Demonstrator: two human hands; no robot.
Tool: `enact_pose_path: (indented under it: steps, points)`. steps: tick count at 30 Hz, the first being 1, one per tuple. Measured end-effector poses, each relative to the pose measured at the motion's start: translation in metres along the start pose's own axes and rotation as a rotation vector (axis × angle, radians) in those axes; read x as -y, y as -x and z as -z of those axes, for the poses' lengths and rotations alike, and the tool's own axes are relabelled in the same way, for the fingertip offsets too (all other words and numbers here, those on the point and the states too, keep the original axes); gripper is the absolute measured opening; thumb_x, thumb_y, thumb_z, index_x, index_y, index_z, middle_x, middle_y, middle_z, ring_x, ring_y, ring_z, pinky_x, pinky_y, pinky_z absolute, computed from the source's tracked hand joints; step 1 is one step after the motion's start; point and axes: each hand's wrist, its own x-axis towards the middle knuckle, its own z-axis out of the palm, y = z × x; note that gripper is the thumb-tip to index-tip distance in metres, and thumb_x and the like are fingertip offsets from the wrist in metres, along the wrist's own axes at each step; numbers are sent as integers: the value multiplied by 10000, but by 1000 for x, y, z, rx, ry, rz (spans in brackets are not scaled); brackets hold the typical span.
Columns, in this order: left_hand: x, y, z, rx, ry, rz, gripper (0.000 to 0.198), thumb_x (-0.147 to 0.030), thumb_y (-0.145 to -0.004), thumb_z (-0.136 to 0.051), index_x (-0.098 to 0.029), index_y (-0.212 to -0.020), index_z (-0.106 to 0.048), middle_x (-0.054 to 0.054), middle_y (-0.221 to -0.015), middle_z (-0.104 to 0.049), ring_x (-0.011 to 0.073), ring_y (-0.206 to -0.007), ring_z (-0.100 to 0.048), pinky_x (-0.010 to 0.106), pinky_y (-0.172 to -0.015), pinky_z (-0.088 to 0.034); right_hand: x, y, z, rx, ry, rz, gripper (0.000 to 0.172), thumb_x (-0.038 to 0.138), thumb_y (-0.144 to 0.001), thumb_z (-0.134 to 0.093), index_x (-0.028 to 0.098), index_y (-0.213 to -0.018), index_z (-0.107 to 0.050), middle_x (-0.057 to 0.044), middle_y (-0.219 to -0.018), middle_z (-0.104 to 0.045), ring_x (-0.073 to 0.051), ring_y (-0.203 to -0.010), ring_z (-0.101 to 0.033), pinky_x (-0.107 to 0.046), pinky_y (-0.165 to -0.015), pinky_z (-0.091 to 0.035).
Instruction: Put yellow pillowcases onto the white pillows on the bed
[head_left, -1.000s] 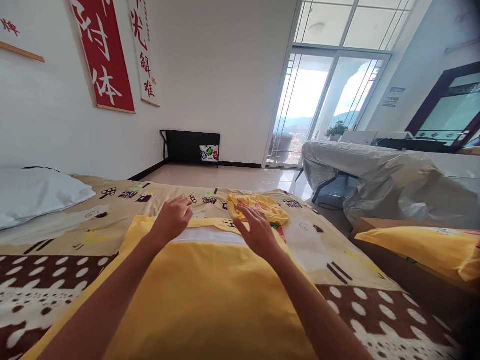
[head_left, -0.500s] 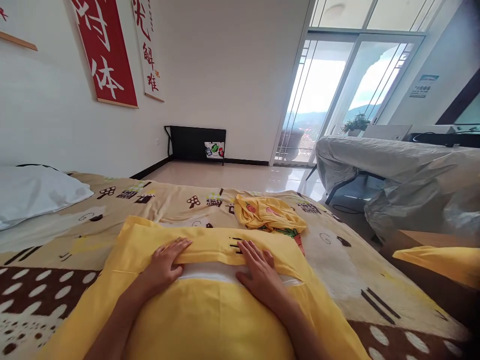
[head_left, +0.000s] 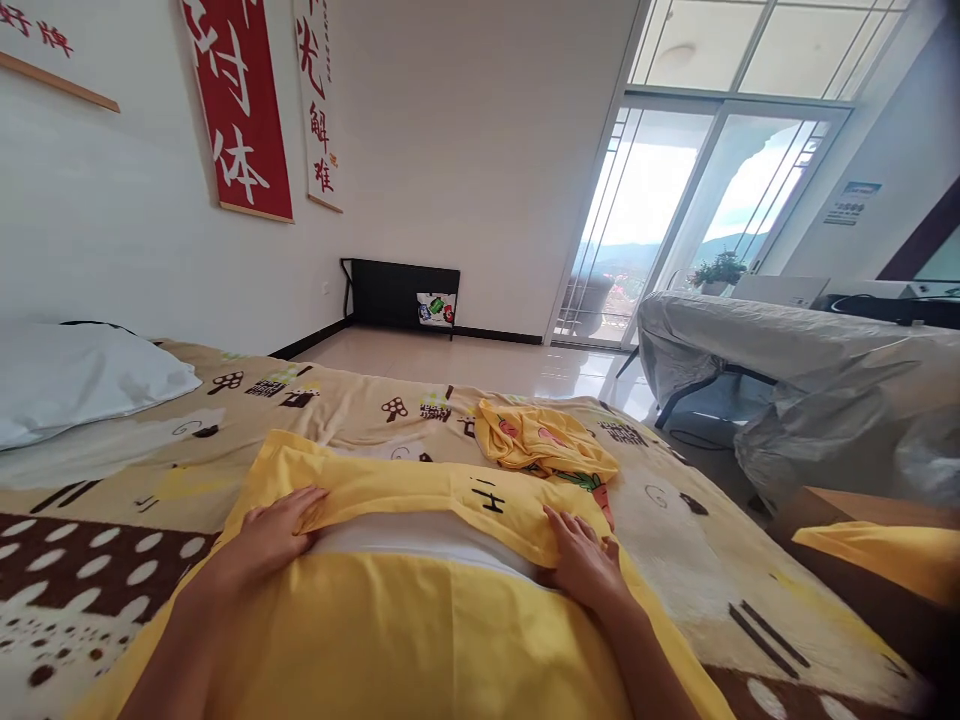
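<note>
A yellow pillowcase (head_left: 352,640) lies in front of me with a white pillow (head_left: 405,535) showing through its long opening. The flap along the far side carries dark "Hi" lettering. At the left end of the opening, my left hand (head_left: 277,530) has its fingers curled over the flap's edge. My right hand (head_left: 589,562) grips the same edge at the right end, fingers on top; its thumb is partly hidden by the cloth. Just beyond the flap, a crumpled yellow cloth with carrot prints (head_left: 547,440) rests on the patterned blanket (head_left: 360,400).
A white pillow (head_left: 90,385) lies at the left. On the right stand a cardboard box (head_left: 840,505) with yellow cloth (head_left: 885,550) over it and a plastic-covered table (head_left: 787,330). A black folded panel (head_left: 382,290) leans against the far wall.
My hands have moved apart along the flap, left hand leftward and right hand rightward. The opening is wider, more white pillow shows, and the lettering is spread out. The view has tilted slightly upward.
</note>
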Motion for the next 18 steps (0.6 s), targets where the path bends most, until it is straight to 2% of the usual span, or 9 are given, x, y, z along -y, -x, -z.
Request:
enact_pose_path:
  steps: [4, 5, 7, 9, 10, 13, 15, 18]
  points:
    - [12, 16, 15, -102, 219, -65, 670, -565, -750, -494, -156, -1278, -548, 101, -1373, -523, 306, -1255, -477, 395, -1045, -372, 1, 15, 20, -73, 6, 48, 796, 192, -690, -533, 190, -1458, -324, -132, -1475, -391, -306, -1360, -334, -552, -1068, -222]
    - [15, 20, 17, -120, 274, -92, 650, -603, -736, -499, -164, -1207, -591, 100, -1305, -577, 297, -1200, -517, 375, -1012, -395, 5, 23, 30, -127, -8, 111, 792, 142, -696, -493, 186, -1465, -307, -134, -1479, -384, -293, -1359, -340, -542, -1075, -214]
    - [21, 24, 20, -130, 353, -151, 503, -554, -731, -518, -183, -1048, -638, 82, -1142, -652, 264, -1080, -572, 334, -933, -427, 25, 44, 55, -276, -76, 312, 810, 65, -702, -422, 215, -1481, -259, -112, -1499, -356, -250, -1365, -334, -501, -1091, -205]
    - [24, 25, 20, -126, 378, -181, 342, -458, -739, -505, -187, -906, -630, 63, -992, -668, 232, -957, -591, 309, -846, -436, 60, 71, 79, -407, -184, 556, 747, 56, -744, -397, 251, -1458, -296, -85, -1481, -389, -219, -1342, -364, -452, -1089, -226]
    - [24, 25, 20, -122, 376, -185, 287, -420, -739, -493, -186, -856, -614, 55, -939, -661, 220, -905, -589, 302, -806, -431, 82, 84, 88, -432, -238, 664, 654, 82, -782, -407, 250, -1414, -373, -86, -1430, -456, -215, -1294, -420, -430, -1075, -254]
    - [23, 25, 21, -111, 349, -175, 200, -340, -743, -445, -183, -773, -566, 42, -853, -635, 200, -809, -564, 295, -731, -401, 158, 109, 98, -334, -301, 931, 366, 90, -829, -421, 216, -1110, -619, -68, -1144, -650, -186, -1081, -567, -348, -986, -352]
    - [22, 28, 23, -101, 334, -170, 173, -301, -742, -417, -182, -750, -543, 44, -828, -623, 199, -792, -551, 297, -719, -387, 204, 111, 88, -216, -266, 999, 295, 47, -797, -429, 169, -944, -654, -79, -985, -674, -176, -950, -611, -294, -867, -416]
    - [22, 32, 24, -78, 322, -174, 154, -268, -754, -395, -183, -748, -524, 52, -835, -619, 204, -806, -550, 303, -727, -383, 254, 98, 63, -97, -247, 893, 273, 47, -784, -435, 132, -906, -664, -124, -1000, -651, -176, -834, -639, -254, -696, -447]
